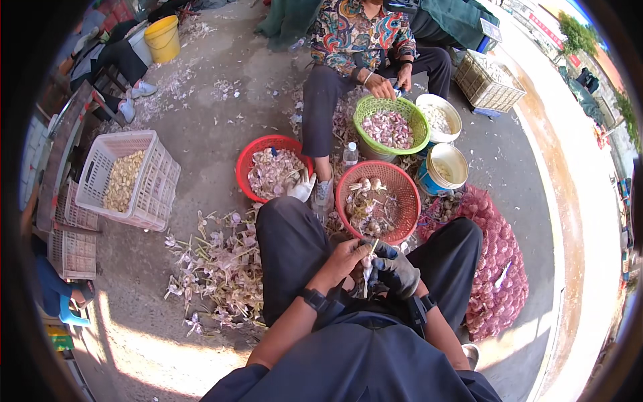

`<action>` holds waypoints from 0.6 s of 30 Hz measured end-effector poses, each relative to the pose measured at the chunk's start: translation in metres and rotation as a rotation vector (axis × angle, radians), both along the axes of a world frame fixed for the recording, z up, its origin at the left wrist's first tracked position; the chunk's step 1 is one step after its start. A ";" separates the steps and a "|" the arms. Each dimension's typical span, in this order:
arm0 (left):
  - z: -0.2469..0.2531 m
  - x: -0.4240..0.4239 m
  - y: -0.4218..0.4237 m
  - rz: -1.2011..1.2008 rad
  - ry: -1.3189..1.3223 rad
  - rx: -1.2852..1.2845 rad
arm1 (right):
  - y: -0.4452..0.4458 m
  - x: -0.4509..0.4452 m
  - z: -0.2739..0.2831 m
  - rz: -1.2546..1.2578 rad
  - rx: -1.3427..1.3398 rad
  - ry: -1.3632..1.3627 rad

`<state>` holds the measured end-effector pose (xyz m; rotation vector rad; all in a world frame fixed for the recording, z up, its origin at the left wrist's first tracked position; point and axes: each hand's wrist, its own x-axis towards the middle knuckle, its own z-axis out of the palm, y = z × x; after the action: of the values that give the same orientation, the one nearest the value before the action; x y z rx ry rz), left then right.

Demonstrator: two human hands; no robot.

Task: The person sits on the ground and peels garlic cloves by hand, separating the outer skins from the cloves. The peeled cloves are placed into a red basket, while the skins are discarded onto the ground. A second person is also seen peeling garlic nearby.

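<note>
My left hand point(345, 259), bare, pinches a garlic stalk with pale husk point(367, 264) between my knees. My right hand point(399, 269), in a dark grey work glove, is closed around the other side of the same garlic piece. Just beyond both hands stands a red plastic basket point(408, 221) with several garlic bulbs point(372, 228) and loose stems. To its left is a red basin point(246, 188) of garlic cloves and skins, with a white glove point(302, 187) at its rim. Fingers partly hide the piece I hold.
A co-worker's hands point(384, 85) are over a green basket point(424, 133) of cloves. Buckets point(436, 176) stand beside it. A mesh sack of garlic point(495, 271) lies right of my knee, husks and stalks point(226, 266) at left. Farther left is a white crate point(153, 191); a bottle point(350, 155) stands ahead.
</note>
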<state>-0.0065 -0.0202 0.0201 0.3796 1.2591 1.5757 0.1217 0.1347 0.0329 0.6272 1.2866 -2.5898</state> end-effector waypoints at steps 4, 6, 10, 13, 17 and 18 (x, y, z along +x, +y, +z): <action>-0.005 0.002 -0.002 0.006 0.164 -0.008 | -0.004 0.000 -0.001 -0.020 -0.007 0.004; -0.020 0.003 0.000 0.029 0.261 0.024 | -0.005 0.000 -0.002 -0.029 0.014 0.016; -0.034 0.002 -0.001 0.063 0.179 -0.031 | -0.009 -0.002 0.002 -0.018 0.028 0.044; -0.044 0.001 0.000 0.111 0.010 0.008 | -0.011 -0.004 0.005 -0.052 -0.088 0.104; -0.029 0.002 -0.003 0.150 -0.184 0.033 | -0.016 -0.007 0.013 -0.093 -0.097 0.116; -0.028 0.001 -0.002 0.161 -0.226 0.045 | -0.016 -0.007 0.014 -0.094 -0.099 0.123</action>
<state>-0.0052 -0.0227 -0.0077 0.1256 1.1026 1.7330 0.1150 0.1188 0.0472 0.5304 1.1807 -2.7881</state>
